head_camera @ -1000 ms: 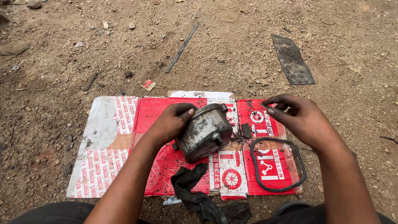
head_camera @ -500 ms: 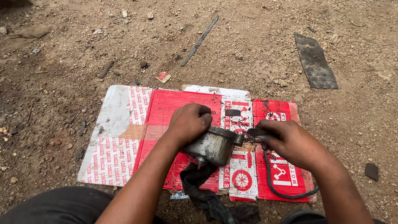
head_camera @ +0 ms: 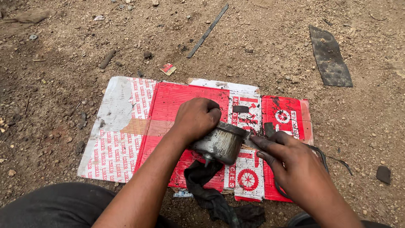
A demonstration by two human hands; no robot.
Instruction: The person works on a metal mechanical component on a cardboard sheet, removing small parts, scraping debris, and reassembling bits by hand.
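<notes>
1. The left hand (head_camera: 197,118) is clamped over the top and far side of a grey metal part (head_camera: 219,144), fingers curled round its upper edge.
2. The part is a grimy, rounded housing. It sits tilted, just above the flattened cardboard (head_camera: 168,105), near the middle of the sheet and right under the left palm.
3. The right hand (head_camera: 295,169) is just beside the part, on its right. Its fingers (head_camera: 263,145) are stretched out and held together, their tips touching the part's right rim or very near it. I cannot tell whether they pinch anything.
4. So the part lies between the two hands: gripped from above by the left, met from the side by the right.
5. A black rag (head_camera: 211,194) lies on the cardboard's near edge, directly below the part and touching or almost touching its underside.
6. A black rubber ring (head_camera: 322,154) lies on the cardboard's right end, mostly hidden under the right hand.
7. The cardboard is red and white, and rests on bare dirt ground (head_camera: 63,63).
8. Well apart, on the dirt beyond it, lie a thin dark strip (head_camera: 208,30) and a flat dark plate (head_camera: 330,57).
9. The person's dark trousers (head_camera: 50,207) show at the bottom edge.
</notes>
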